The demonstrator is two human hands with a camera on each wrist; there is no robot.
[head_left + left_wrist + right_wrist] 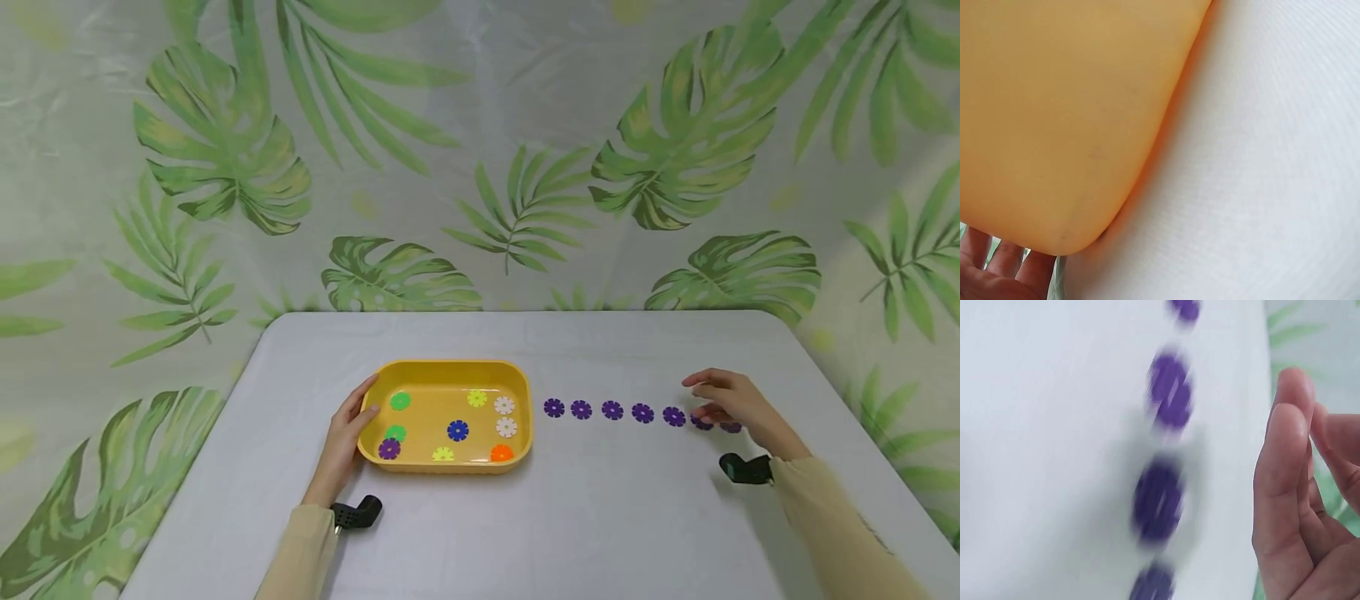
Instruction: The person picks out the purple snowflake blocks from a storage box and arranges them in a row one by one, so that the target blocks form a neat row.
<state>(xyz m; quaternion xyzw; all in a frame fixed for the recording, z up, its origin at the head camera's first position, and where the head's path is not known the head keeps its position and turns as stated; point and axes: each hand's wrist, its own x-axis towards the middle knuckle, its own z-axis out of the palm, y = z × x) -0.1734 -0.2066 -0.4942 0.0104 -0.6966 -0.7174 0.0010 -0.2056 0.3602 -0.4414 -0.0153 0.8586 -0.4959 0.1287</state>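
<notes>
My left hand (347, 429) grips the left end of a yellow tray (442, 372), its thumb over the rim and its fingers along the outer wall. The left wrist view shows the tray's side (1072, 125) close up, with some fingers (1034, 275) partly hidden behind it. My right hand (738, 407) hovers above the right end of a row of several purple snowflake discs (612, 410). Its fingers are loosely bent and nothing shows between them. In the right wrist view, blurred purple discs (1158, 503) lie on the table, apart from the hand (1300, 519).
Inside the tray lie loose snowflake discs: a blue one (457, 431), a purple one (389, 448), an orange one (502, 452), and green, yellow and white ones. A white cloth covers the table (585, 517). Behind it hangs a leaf-patterned curtain (525, 100).
</notes>
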